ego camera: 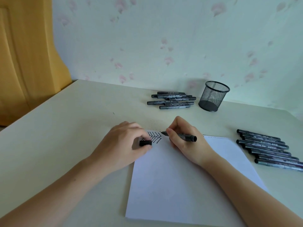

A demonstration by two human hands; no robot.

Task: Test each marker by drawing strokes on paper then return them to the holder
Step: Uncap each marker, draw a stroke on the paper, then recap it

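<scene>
Stage: strokes marked at top of white paper sheet (180, 177) | right hand (183, 140) fingers grasp uncapped black marker (180, 136), centre frame | left hand (124, 145) pinches black cap (145, 143) | black mesh holder (213, 95), upper right, seemingly unfilled; marker piles left on bench (65, 136).

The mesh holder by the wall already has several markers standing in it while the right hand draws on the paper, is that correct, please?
Not quite: the head view shows the mesh holder empty; markers lie beside it on the table. The right hand does draw on the paper.
</scene>
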